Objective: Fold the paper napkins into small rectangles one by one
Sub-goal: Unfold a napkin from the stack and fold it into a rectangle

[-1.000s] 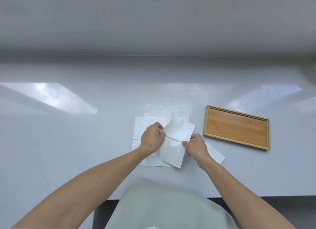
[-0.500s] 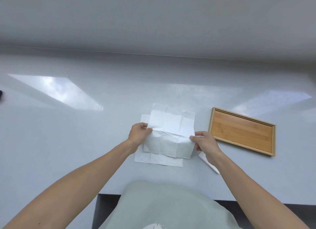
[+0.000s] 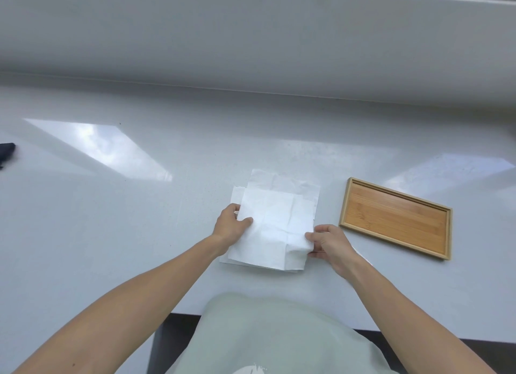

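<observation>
Since a second ago the top napkin [image 3: 272,228] has been opened from a slanted, half-lifted flap into a flat sheet held square over the pile of napkins [image 3: 282,182] on the white tabletop [image 3: 139,234]. The left hand [image 3: 230,227] pinches its left edge, thumb on top and fingers [image 3: 233,207] curled under; the right hand [image 3: 329,244] pinches the lower right corner the same way, thumb on top, so both hands are closed on this one sheet. The empty bamboo tray [image 3: 395,218] lies just to the right, apart from the paper.

The likely trouble is thin tissue: the sheet rests directly on the pile, so a fold could catch a second layer beneath it. The right corner already puckers, and uneven pull there could skew the crease or tear the paper.
</observation>
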